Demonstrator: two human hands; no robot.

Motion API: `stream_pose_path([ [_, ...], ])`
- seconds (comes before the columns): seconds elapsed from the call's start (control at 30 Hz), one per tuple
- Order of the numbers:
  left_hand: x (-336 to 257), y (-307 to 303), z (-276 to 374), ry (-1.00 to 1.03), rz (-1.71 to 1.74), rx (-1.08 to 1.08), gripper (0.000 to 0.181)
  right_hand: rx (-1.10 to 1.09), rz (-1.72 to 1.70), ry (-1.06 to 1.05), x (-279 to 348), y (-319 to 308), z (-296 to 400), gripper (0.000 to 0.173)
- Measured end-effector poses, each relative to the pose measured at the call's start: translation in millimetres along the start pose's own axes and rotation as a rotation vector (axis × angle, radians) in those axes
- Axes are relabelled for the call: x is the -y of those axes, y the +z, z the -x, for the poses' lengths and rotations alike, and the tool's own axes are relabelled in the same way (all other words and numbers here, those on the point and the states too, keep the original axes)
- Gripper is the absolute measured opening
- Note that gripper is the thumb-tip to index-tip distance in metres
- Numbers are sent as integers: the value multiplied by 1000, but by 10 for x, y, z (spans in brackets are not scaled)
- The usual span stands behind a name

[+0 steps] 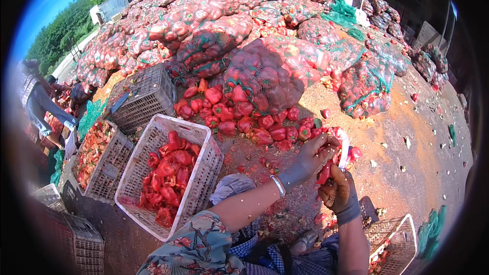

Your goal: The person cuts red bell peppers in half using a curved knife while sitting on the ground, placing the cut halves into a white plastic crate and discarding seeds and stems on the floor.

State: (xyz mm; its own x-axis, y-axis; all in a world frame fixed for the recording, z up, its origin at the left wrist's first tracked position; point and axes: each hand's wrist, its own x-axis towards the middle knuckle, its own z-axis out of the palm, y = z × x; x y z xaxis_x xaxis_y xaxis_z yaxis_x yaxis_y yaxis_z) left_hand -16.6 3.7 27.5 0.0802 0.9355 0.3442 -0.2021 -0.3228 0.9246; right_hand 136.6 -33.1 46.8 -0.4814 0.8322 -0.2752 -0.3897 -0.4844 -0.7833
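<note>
My left hand (311, 160), in a stained grey glove, has its fingers bent at a red bell pepper piece (324, 172) in front of me. Close below and to the right, my right gloved hand (338, 191) grips the same piece from beneath. A bright white blade-like object (344, 149) rises beside the right hand; whether that hand holds it is unclear. Whole red bell peppers (263, 126) lie in a heap beyond the hands, at the mouth of a big mesh sack (263, 76). A white plastic crate (124, 183) at the left holds opened red peppers (168, 175).
A crate of pepper scraps (95, 156) and an upturned grey crate (141, 99) stand at the left. Another crate (410, 236) is at the lower right. Full mesh sacks (366, 88) are piled beyond. A person (42, 99) bends at the far left.
</note>
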Motion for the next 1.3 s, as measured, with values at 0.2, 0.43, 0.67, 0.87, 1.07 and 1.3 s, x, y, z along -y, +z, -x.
stream_pose_path([
  [0.2,57,34,-10,-39,121,19,16,-40,36,14,46,26,86,25],
  [0.43,-5,61,4,-58,143,45,19,-43,61,-47,-39,-95,65,27],
  [0.67,105,-63,49,-238,47,36,21,-210,251,-178,68,-82,108,49],
  [0.87,129,-55,73,-185,-17,45,23,-249,324,-128,50,-98,57,44],
  [1.07,134,91,123,-147,-71,-31,21,-273,567,-293,-118,-302,-41,37],
  [1.3,19,100,165,-29,-164,-125,21,-427,274,-81,-13,-192,-81,19],
])
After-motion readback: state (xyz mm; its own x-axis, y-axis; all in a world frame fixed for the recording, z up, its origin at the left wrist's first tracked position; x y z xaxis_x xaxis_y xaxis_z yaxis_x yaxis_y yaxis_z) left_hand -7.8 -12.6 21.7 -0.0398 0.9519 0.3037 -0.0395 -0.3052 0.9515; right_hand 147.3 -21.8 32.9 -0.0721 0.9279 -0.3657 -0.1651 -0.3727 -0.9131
